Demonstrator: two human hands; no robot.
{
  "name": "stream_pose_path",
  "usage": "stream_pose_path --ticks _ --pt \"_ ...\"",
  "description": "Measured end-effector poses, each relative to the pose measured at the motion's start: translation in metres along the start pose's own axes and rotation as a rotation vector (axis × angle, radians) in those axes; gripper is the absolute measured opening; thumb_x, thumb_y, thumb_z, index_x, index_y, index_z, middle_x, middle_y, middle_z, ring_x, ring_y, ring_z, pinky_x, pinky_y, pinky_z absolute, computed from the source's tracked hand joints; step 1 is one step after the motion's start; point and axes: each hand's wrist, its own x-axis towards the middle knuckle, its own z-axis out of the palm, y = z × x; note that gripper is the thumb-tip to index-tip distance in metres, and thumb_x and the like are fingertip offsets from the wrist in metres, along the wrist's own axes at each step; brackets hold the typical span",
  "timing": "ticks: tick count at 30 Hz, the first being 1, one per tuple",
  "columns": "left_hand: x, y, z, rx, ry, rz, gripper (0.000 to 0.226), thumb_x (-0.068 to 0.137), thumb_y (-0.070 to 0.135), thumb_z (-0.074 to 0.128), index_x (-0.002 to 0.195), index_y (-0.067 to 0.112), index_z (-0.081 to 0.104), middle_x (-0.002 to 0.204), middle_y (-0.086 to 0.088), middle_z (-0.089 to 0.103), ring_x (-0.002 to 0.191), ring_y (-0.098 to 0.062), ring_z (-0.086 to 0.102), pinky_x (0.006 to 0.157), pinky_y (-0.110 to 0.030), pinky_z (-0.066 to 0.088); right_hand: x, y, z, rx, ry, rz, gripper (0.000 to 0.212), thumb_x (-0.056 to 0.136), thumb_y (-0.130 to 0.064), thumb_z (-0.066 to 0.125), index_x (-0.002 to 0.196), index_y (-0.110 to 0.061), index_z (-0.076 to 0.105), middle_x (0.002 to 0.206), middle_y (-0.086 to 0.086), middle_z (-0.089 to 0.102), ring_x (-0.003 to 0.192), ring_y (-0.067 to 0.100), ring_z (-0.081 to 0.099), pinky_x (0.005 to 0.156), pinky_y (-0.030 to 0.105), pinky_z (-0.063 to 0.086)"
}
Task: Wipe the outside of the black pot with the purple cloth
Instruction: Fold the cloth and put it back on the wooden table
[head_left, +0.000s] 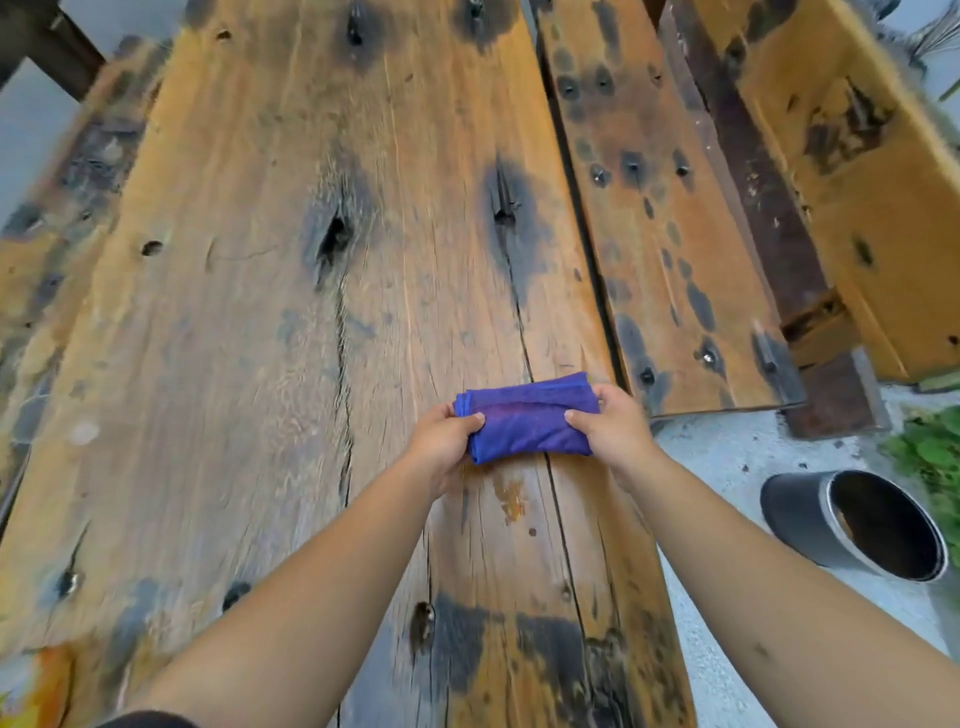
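Note:
A folded purple cloth (524, 418) is held just above the weathered wooden table (311, 312), near its right edge. My left hand (444, 441) pinches the cloth's left end and my right hand (615, 428) pinches its right end. The black pot (810, 512) stands on the concrete ground at the lower right, well below and to the right of my hands. Its wall is dark grey-black, its rim metallic, its inside dark. Neither hand touches it.
A second wooden plank (660, 234) lies to the right of the table, with a wooden bench (857, 182) beyond it. Green plants (930, 447) grow at the right edge, behind the pot. Pale concrete ground (727, 457) shows around the pot.

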Motion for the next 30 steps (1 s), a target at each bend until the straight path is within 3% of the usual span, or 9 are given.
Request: stream_pose_path --ticks 4,6,10,13,16,19,23,28,30 --pt "0.043 -0.012 0.002 0.196 0.127 0.029 0.024 0.092 0.014 0.065 0.113 0.006 0.058 0.11 -0.016 0.069 0.098 -0.029 0.069 0.085 -0.045 0.058 0.028 0.006 0.013 -0.117 0.026 0.007 0.021 0.083 -0.019 0.072 0.093 -0.026 0.056 0.096 -0.001 0.068 0.091 0.021 0.064 0.077 0.036 0.051" --pt "0.055 -0.016 0.001 0.334 0.197 0.096 0.037 0.091 0.019 0.067 0.122 0.005 0.054 0.117 -0.016 0.067 0.107 -0.032 0.065 0.095 -0.046 0.052 0.038 0.01 0.019 -0.196 0.036 0.005 0.024 0.085 -0.024 0.072 0.095 -0.029 0.051 0.091 -0.007 0.064 0.087 0.019 0.061 0.066 0.03 0.043" --pt "0.062 -0.027 -0.001 0.663 0.27 0.282 0.056 0.093 0.03 0.064 0.14 0.009 0.042 0.122 -0.011 0.065 0.111 -0.028 0.061 0.095 -0.035 0.048 0.049 0.015 0.026 -0.368 0.034 -0.056 0.027 0.085 -0.029 0.07 0.105 -0.026 0.051 0.102 0.0 0.065 0.093 0.022 0.06 0.079 0.035 0.049" --pt "0.062 -0.028 0.0 0.8 0.323 0.391 0.056 0.093 0.034 0.06 0.142 0.015 0.04 0.13 -0.005 0.06 0.116 -0.025 0.059 0.094 -0.038 0.05 0.051 0.016 0.023 -0.511 0.053 -0.158 0.053 0.085 -0.029 0.071 0.131 -0.022 0.047 0.127 0.005 0.053 0.114 0.026 0.053 0.093 0.042 0.049" --pt "0.052 -0.026 -0.007 1.055 0.371 0.693 0.045 0.093 0.033 0.056 0.136 0.019 0.049 0.131 -0.004 0.055 0.114 -0.026 0.055 0.09 -0.04 0.046 0.046 0.018 0.013 -0.789 0.094 -0.443 0.052 0.087 -0.033 0.068 0.133 -0.024 0.048 0.136 0.004 0.046 0.118 0.027 0.048 0.089 0.044 0.049" --pt "0.042 -0.03 -0.013 1.407 0.251 0.982 0.04 0.09 0.038 0.047 0.123 0.021 0.061 0.127 -0.002 0.06 0.113 -0.027 0.059 0.087 -0.04 0.044 0.04 0.024 0.006 -1.042 -0.018 -0.815 0.039 0.087 -0.042 0.063 0.121 -0.023 0.059 0.133 0.003 0.055 0.121 0.027 0.052 0.094 0.046 0.044" --pt "0.043 -0.042 -0.023 1.581 0.061 0.666 0.055 0.097 0.043 0.041 0.15 0.026 0.035 0.161 0.001 0.028 0.146 -0.024 0.03 0.111 -0.044 0.028 0.04 0.037 0.005 -1.204 -0.26 -0.741 0.054 0.094 -0.048 0.05 0.143 -0.028 0.043 0.157 0.002 0.036 0.143 0.023 0.034 0.108 0.047 0.033" --pt "0.037 -0.033 -0.023 1.607 -0.027 0.574 0.07 0.092 0.053 0.038 0.155 0.03 0.019 0.166 0.0 0.011 0.151 -0.029 0.013 0.117 -0.047 0.017 0.045 0.031 0.0 -1.197 -0.424 -0.617 0.065 0.096 -0.05 0.043 0.153 -0.033 0.018 0.166 -0.003 0.006 0.152 0.017 0.003 0.119 0.046 0.016" --pt "0.028 -0.022 -0.023 1.634 0.0 0.607 0.077 0.087 0.061 0.036 0.156 0.032 0.014 0.166 -0.004 0.006 0.152 -0.03 0.008 0.118 -0.048 0.013 0.042 0.021 -0.005 -1.232 -0.407 -0.618 0.071 0.093 -0.057 0.041 0.154 -0.034 0.014 0.166 0.0 0.001 0.152 0.018 -0.003 0.12 0.05 0.009"
